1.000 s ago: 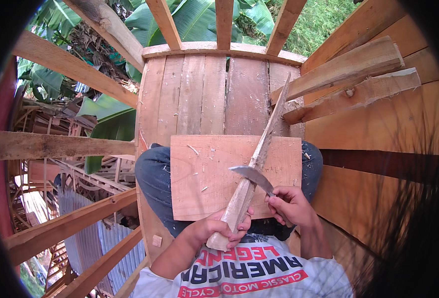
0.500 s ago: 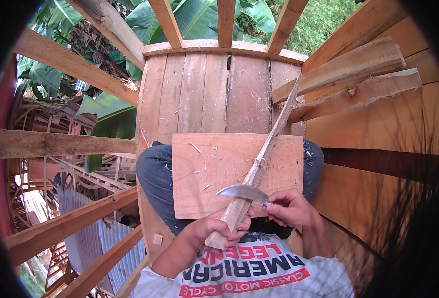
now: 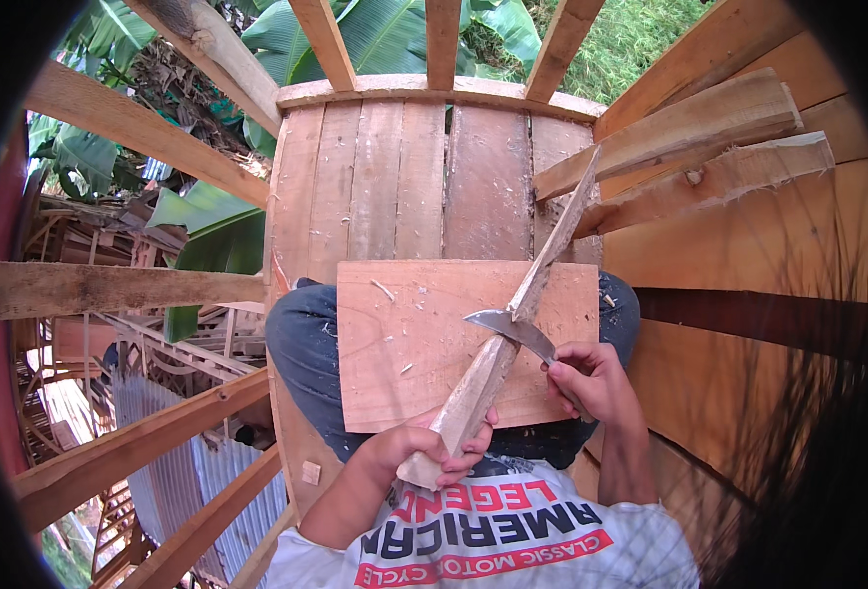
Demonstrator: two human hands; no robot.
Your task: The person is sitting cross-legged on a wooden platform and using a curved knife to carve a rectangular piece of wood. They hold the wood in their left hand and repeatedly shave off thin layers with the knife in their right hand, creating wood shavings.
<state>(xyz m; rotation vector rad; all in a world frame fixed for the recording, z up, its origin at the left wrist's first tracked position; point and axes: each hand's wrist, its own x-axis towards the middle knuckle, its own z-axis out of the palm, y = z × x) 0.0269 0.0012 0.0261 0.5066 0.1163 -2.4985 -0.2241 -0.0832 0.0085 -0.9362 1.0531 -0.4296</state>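
Note:
My left hand (image 3: 433,447) is wrapped round the thick near end of a long wooden stick (image 3: 483,385), close to my body. The stick slants away to the upper right and tapers to a point. My right hand (image 3: 591,381) grips a knife (image 3: 514,328) with a curved metal blade; most of its handle is hidden by the fingers. The blade lies across the stick around its middle, beside a small raised curl of wood. Beneath the stick, a flat rectangular board (image 3: 404,334) rests over my crossed legs, with several shavings on it.
A plank floor (image 3: 380,187) extends ahead to a low rail (image 3: 434,90) with wooden slats. Two rough wooden pieces (image 3: 709,182) lean at the right against a plank wall (image 3: 738,245). Slats (image 3: 120,287) line the left side. A small wood block (image 3: 311,473) lies at my left.
My right hand has moved the knife forward along the stick, away from my body, and the blade has turned. The left hand keeps its hold almost unmoved.

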